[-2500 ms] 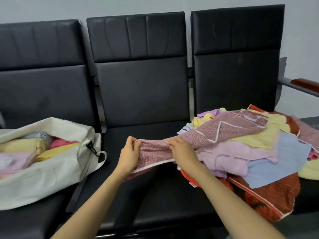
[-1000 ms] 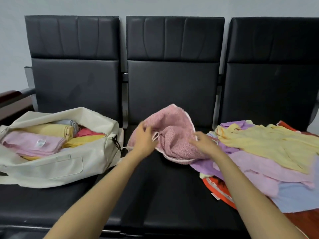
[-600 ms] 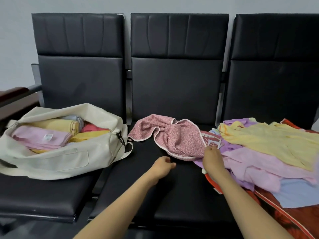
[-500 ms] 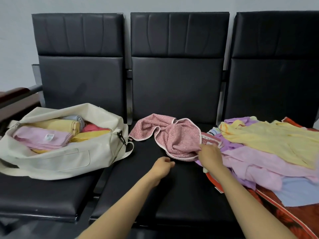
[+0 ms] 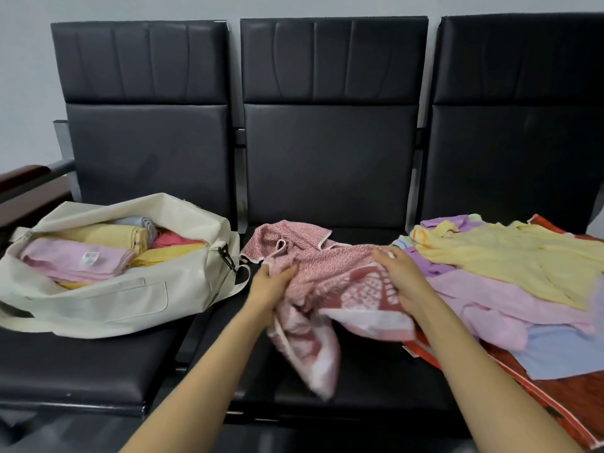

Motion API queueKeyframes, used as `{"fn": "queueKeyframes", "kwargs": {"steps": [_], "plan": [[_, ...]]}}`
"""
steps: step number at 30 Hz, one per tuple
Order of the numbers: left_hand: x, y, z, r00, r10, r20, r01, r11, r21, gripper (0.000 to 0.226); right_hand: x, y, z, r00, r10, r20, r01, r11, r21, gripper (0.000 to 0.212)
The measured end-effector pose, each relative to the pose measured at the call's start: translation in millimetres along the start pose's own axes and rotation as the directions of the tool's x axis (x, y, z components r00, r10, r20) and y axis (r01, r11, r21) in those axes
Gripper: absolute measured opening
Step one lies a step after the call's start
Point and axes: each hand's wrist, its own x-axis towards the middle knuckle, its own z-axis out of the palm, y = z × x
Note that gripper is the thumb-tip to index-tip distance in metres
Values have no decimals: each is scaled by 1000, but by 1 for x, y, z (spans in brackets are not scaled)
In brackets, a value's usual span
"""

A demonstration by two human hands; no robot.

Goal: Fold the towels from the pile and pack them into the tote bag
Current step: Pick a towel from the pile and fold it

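row of black seats [image 5: 330, 158]: three padded seats joined side by side against a pale wall, with a dark red armrest [image 5: 26, 178] at the far left.
pile of towels [image 5: 510, 256]: loose and unfolded on the right seat; pale yellow on top, lilac and light blue beneath, red-orange at the bottom.
tote bag [image 5: 108, 302]: cream, lying open on the left seat; holds folded towels, among them a lilac one [image 5: 75, 259] with a white label and a yellow one [image 5: 108, 235].
pink patterned towel [image 5: 340, 276]: crumpled on the middle seat between bag and pile, lower end hanging over the seat's front edge and blurred.
left hand [image 5: 273, 282]: fingers curled into the towel's left side, gripping it.
right hand [image 5: 400, 276]: fingers curled over the towel's right side, gripping it, just beside the pile.
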Motion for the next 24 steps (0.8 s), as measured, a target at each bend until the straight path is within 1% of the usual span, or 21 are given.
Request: {"fn": "queueKeyframes", "kwargs": {"steps": [2, 3, 4, 5, 6, 7, 8, 9, 10, 11, 12, 13, 14, 16, 17, 18, 19, 20, 21, 22, 24], "plan": [[0, 20, -25, 992, -52, 118, 42, 995, 90, 62, 0, -5, -11, 999, -32, -14, 32, 999, 5, 12], [1, 24, -37, 990, -50, 134, 30, 989, 144, 68, -1, -6, -15, 996, -78, -34, 76, 995, -60, 10], [3, 23, -46, 995, -4, 101, -17, 977, 211, 70, 0, -4, -19, 986, -153, -69, 136, 969, -206, 11], [4, 19, -52, 997, 64, 31, -70, 941, 331, 69, 2, 1, -21, 969, -233, -83, 185, 905, -384, 17], [5, 13, -57, 989, 142, -36, -105, 856, 507, 66, 2, 8, -23, 956, -286, -73, 198, 805, -559, 26], [5, 5, -60, 970, 232, -74, -114, 700, 705, 64, 3, 16, -23, 950, -309, -36, 195, 684, -703, 37], [6, -4, -63, 944, 324, -55, -127, 514, 848, 62, 2, 24, -22, 949, -313, 17, 198, 557, -807, 45], [4, -10, -63, 919, 395, 7, -169, 375, 911, 58, 0, 29, -21, 949, -305, 83, 220, 450, -866, 47], [1, -14, -62, 900, 428, 80, -227, 302, 926, 52, -4, 30, -20, 941, -298, 159, 269, 376, -887, 42], [-4, -17, -59, 890, 428, 160, -296, 274, 915, 43, -8, 30, -19, 922, -293, 252, 348, 348, -870, 30], [-11, -18, -54, 884, 399, 244, -370, 278, 886, 31, -13, 29, -18, 900, -255, 354, 426, 344, -837, 17], [-19, -20, -50, 877, 346, 333, -438, 292, 851, 18, -19, 29, -16, 871, -187, 453, 490, 350, -798, 11], [-28, -25, -47, 868, 278, 412, -487, 305, 818, 11, -24, 32, -17, 843, -103, 528, 529, 338, -778, 14], [-42, -28, -43, 854, 119, 507, -517, 302, 801, 17, -31, 40, -18, 801, 49, 596, 562, 282, -778, 17], [-47, -29, -44, 853, 35, 521, -508, 283, 813, 24, -34, 44, -20, 786, 96, 610, 571, 263, -777, 16], [-50, -30, -47, 855, -50, 517, -491, 248, 835, 33, -36, 47, -22, 779, 125, 614, 570, 266, -777, 13], [-51, -30, -51, 856, -127, 502, -472, 206, 857, 44, -38, 48, -24, 775, 147, 615, 560, 292, -775, 13], [-50, -30, -56, 860, -178, 479, -455, 159, 876, 54, -41, 47, -27, 770, 181, 612, 543, 317, -778, 23], [-49, -30, -59, 867, -193, 459, -443, 120, 888, 59, -42, 46, -29, 764, 219, 607, 525, 337, -782, 36], [-46, -31, -61, 881, -174, 439, -430, 92, 898, 61, -43, 45, -31, 757, 251, 603, 515, 339, -788, 46], [-41, -32, -61, 927, -54, 372, -371, 24, 928, 61, -43, 43, -32, 751, 260, 607, 523, 327, -787, 51]]}}
